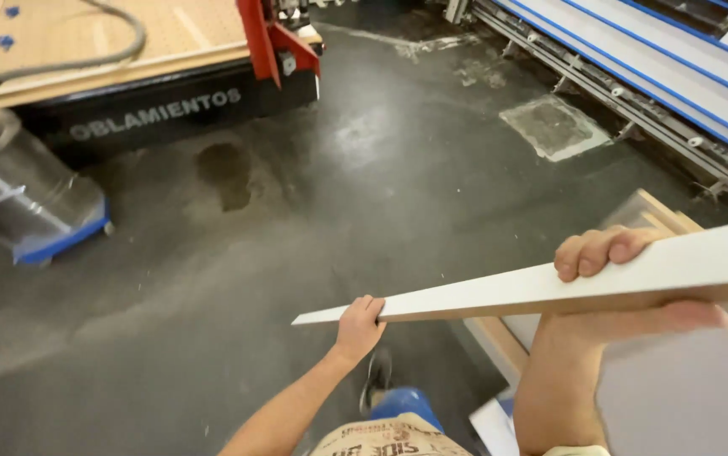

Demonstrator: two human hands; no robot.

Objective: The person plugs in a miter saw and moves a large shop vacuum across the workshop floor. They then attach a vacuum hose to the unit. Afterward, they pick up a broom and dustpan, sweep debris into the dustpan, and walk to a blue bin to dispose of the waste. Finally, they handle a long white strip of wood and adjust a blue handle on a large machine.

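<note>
Head camera looks down on both of my hands clamped on one long white laminated board (pixel 549 287). My left hand (pixel 359 325) is clenched around the board's narrow near edge, close to its far tip, fingers curled over the top face. My right hand (pixel 608 253) grips it nearer to me, fingers (pixel 587 262) wrapped over the upper edge and the thumb underneath. The board's long axis runs from about 9 o'clock at the left-hand tip out past 3 o'clock, where it leaves the frame; it rises slightly toward the right, and the right hand is the nearer one to my body.

Below the board, at 4 to 5 o'clock, lies a stack of grey panels with pale wooden edges (pixel 684 380). My shoe (pixel 376 376) shows at 6 o'clock on the dark concrete floor (pixel 296 236). At 10 o'clock stands a router table (pixel 153 93), black-sided with pale lettering along it and a red gantry (pixel 271 42). A clear dust bin on a blue base (pixel 30 203) sits at 9 o'clock. Blue-edged white rails (pixel 634 84) run at 2 o'clock.
</note>
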